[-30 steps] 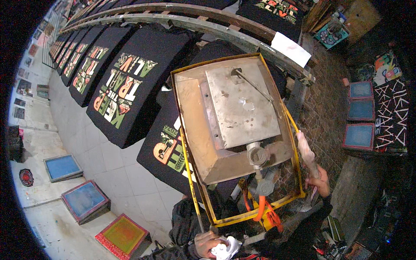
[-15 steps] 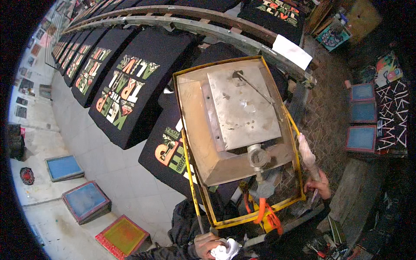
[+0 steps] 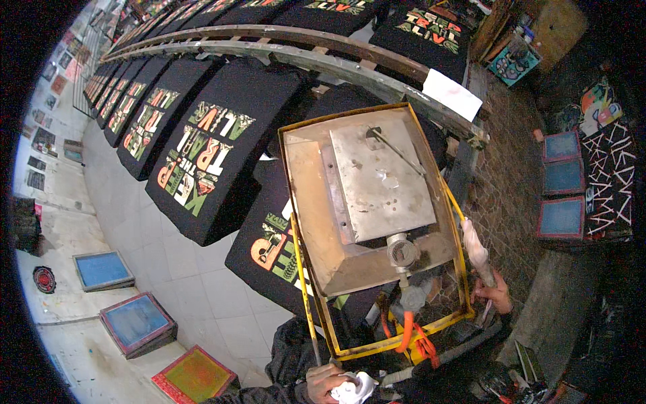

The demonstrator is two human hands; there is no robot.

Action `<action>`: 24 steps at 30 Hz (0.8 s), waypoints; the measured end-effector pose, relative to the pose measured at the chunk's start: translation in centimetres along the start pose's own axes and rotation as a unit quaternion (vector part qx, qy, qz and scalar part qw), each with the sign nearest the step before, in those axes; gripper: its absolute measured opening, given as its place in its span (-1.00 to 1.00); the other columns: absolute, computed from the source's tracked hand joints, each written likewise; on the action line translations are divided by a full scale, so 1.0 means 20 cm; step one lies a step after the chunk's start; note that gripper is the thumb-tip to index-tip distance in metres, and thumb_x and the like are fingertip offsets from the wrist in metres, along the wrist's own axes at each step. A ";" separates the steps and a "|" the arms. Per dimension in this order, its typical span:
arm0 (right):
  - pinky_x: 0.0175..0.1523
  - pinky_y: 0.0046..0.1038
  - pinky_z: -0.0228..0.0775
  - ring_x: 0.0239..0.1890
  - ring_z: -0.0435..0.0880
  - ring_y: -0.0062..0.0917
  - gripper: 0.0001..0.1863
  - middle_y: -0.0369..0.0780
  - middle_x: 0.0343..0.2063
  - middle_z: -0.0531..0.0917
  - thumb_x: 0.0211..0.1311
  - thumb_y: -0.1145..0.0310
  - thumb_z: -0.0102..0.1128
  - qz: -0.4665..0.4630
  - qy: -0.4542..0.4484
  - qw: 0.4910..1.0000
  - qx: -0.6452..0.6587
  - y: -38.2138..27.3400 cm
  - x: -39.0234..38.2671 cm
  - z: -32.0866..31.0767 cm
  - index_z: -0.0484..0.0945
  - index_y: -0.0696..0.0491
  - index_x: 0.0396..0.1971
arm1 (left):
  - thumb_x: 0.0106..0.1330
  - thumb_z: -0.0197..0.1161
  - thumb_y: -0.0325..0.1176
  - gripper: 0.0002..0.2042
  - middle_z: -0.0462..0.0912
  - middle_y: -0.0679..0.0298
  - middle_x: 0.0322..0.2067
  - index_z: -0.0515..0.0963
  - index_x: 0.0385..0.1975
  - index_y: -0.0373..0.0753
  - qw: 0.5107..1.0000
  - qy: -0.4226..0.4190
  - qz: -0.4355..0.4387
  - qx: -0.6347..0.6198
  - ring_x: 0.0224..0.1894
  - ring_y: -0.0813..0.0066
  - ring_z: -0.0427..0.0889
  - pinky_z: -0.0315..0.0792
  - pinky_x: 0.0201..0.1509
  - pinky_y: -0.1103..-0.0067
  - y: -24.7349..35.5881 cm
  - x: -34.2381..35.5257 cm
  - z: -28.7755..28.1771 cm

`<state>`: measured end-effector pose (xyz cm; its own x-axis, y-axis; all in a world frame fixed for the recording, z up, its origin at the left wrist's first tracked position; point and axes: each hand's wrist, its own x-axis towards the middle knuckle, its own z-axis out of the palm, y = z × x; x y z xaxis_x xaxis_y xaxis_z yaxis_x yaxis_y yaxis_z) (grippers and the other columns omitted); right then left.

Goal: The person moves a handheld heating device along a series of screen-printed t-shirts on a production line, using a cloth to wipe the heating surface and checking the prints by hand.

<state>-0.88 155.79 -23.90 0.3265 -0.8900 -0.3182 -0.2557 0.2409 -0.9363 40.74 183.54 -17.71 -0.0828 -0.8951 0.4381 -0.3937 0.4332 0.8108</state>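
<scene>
A boxy metal heater (image 3: 383,182) in a yellow frame (image 3: 301,269) hangs in front of me over black printed T-shirts on boards. My left hand (image 3: 323,382) is closed around the lower end of the frame's left bar, with a crumpled white cloth (image 3: 354,389) beside and partly under the fingers. At the right, my right hand (image 3: 494,293) grips the lower end of the right bar, below its pale wrapping (image 3: 476,249). An orange hose (image 3: 408,330) runs from the heater's valve fitting (image 3: 412,297) down between my arms. The nearest shirt (image 3: 272,249) is partly hidden beneath the heater.
A row of printed black shirts (image 3: 202,148) stretches away to the far left. Behind them runs a wooden rail (image 3: 269,50) with a white sheet (image 3: 452,95) on it. Framed screens (image 3: 138,322) lean at the left; blue ones (image 3: 562,217) stand at the right.
The shirts and the heater sit slightly lower and further right in the picture, as the view has shifted. Both hands keep their grip on the frame's bars.
</scene>
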 end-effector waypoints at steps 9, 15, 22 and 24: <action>-0.36 -0.42 0.43 -0.46 0.62 -0.46 -0.38 -0.29 -0.45 0.54 -0.06 0.56 0.34 0.057 -0.040 0.991 0.118 -0.16 -0.02 0.08 0.34 0.11 0.09 | 0.18 0.25 0.01 -0.62 0.62 0.15 -0.43 0.63 -0.44 -0.25 1.000 -0.026 0.005 -0.014 -0.46 0.22 0.59 0.43 -0.39 0.45 -0.06 -0.01 -0.03; -0.25 -0.37 0.49 -0.40 0.63 -0.41 -0.33 -0.23 -0.39 0.58 -0.05 0.59 0.36 0.060 -0.075 0.978 0.186 -0.22 -0.03 0.08 0.33 0.09 0.14 | 0.17 0.27 -0.02 -0.64 0.62 0.14 -0.43 0.62 -0.45 -0.26 0.999 0.001 0.033 -0.023 -0.43 0.21 0.61 0.45 -0.39 0.44 -0.07 -0.01 -0.03; -0.54 -0.52 0.28 -0.63 0.50 -0.56 -0.34 -0.30 -0.56 0.47 0.02 0.51 0.28 0.023 -0.077 0.988 0.135 -0.23 -0.01 0.11 0.26 0.13 0.17 | 0.18 0.26 -0.01 -0.63 0.61 0.13 -0.44 0.62 -0.45 -0.27 1.000 -0.001 0.018 -0.013 -0.43 0.20 0.61 0.46 -0.39 0.43 -0.10 -0.01 -0.04; -0.55 -0.54 0.27 -0.61 0.54 -0.55 -0.35 -0.31 -0.56 0.49 0.03 0.50 0.29 0.023 -0.075 0.989 0.129 -0.24 -0.01 0.12 0.26 0.13 0.17 | 0.18 0.26 -0.01 -0.62 0.61 0.13 -0.44 0.62 -0.46 -0.28 1.000 -0.001 0.014 -0.012 -0.43 0.20 0.61 0.46 -0.39 0.43 -0.10 -0.02 -0.05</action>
<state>2.46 155.84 -19.76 0.4558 -0.8131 -0.3622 -0.0394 0.3881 -0.9208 42.45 183.11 -19.21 -0.0945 -0.8831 0.4595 -0.3693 0.4597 0.8076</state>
